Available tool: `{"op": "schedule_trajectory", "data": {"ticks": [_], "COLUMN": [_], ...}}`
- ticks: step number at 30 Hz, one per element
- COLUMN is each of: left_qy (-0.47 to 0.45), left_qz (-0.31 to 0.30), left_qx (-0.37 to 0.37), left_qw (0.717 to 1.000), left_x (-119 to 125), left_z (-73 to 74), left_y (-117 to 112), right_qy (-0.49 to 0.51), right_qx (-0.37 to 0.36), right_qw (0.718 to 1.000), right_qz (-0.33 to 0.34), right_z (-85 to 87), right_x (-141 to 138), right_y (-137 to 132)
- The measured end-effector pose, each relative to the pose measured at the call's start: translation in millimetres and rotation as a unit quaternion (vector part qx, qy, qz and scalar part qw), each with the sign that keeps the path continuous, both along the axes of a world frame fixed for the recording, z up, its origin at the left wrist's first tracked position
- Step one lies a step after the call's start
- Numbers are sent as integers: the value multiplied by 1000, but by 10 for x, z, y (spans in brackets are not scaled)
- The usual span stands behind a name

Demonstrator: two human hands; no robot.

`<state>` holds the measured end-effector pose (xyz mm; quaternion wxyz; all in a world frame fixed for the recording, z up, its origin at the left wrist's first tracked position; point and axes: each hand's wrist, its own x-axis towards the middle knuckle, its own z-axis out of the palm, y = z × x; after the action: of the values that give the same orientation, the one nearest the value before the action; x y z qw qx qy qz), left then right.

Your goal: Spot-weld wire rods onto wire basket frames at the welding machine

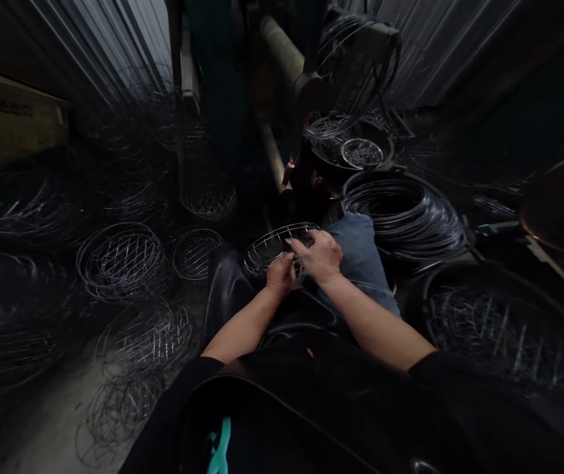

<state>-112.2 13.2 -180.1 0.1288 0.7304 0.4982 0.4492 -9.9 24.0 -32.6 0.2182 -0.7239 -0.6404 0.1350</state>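
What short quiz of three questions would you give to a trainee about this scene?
1. True or false: the left hand and the right hand both hold the wire grille.
2. Where does the coil of black rings lie? A: on the person's left. B: on the person's right. C: on the lap.
3. Fill the gap: other wire grilles lie on the ____, on the person's left.
Key: 1 true; 2 B; 3 floor.
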Motion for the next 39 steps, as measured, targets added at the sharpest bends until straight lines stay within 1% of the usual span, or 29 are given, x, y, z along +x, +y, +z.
{"op": "schedule_trajectory", "data": {"ticks": [4, 7, 15, 18, 22, 26, 31, 39], "left_qy": [-6, -8, 7, 16, 24, 23, 12, -3], "left_qz": [-1, -1, -9, -7, 1, 2, 1, -13], "left_qx": [-1, -5, -9, -12, -20, -23, -19, -32], "left_qw": [1000, 1000, 1000, 1000, 999, 999, 1000, 999], "left_x": [-13, -22, 1, 17, 34, 38, 30, 18], "left_z": [12, 15, -22, -43, -77, -108, -128, -139], "left_y": [1, 3, 10, 15, 26, 34, 42, 48], "right_qy": [-4, 2, 36, 50, 47, 20, 17, -6], "right_qx": [20, 14, -103, -126, -153, -135, -122, -126], "right_qw": [1000, 1000, 994, 990, 986, 990, 992, 992], "right_qz": [10, 16, -27, -37, -36, -20, -4, 15], "right_z": [-38, -59, 2, 3, -37, -92, -131, -72], "right_x": [-25, -24, 45, 80, 111, 108, 92, 74], "right_y": [-9, 8, 100, 139, 177, 182, 173, 163]}}
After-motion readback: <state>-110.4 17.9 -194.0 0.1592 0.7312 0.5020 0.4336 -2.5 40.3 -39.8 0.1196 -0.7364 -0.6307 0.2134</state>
